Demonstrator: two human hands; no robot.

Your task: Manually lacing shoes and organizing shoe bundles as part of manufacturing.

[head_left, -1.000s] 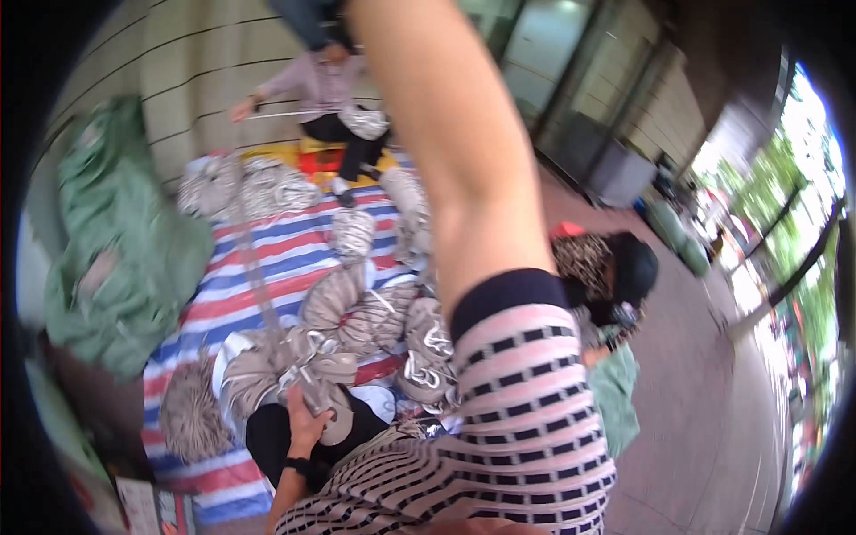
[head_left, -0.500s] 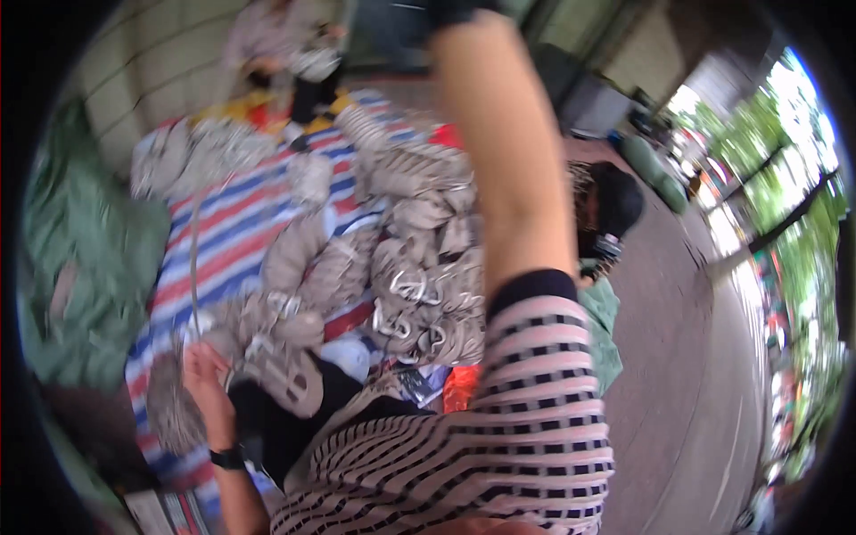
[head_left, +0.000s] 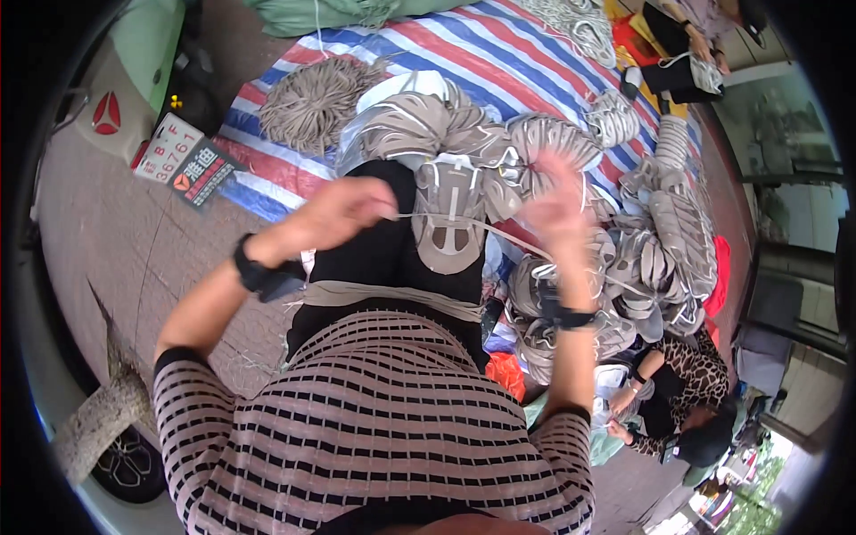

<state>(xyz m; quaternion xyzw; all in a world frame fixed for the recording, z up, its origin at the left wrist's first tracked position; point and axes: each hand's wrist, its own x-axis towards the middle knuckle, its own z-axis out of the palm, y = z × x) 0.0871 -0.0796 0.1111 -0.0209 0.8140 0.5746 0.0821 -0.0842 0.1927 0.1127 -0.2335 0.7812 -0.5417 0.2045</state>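
On my lap, over black trousers, lies a beige-grey shoe upper (head_left: 450, 254) with cut-out openings at its end. A thin pale lace (head_left: 508, 237) crosses above the upper from one hand to the other. Thumb and fingers of my left hand (head_left: 352, 212) are pinched together on one end of it. My right hand (head_left: 562, 209) is raised beyond the upper on the right, and the lace runs to its palm; its fingers are smeared by motion. Just past my knees, more stacked uppers (head_left: 401, 125) rest in clear plastic beside a thick bundle of laces (head_left: 312, 105).
A striped red, white and blue tarp (head_left: 428, 45) spreads beneath piles of bundled uppers (head_left: 682, 232) on the right. One co-worker in leopard-print sleeves (head_left: 691, 370) sits at lower right, another person (head_left: 700, 40) at upper right. Left are a parked scooter (head_left: 125, 98) and a tree trunk (head_left: 102, 423).
My view has swung round and down. My right arm, earlier stretched upward with its hand near the top edge, is now bent over my lap. My left hand is now level with it.
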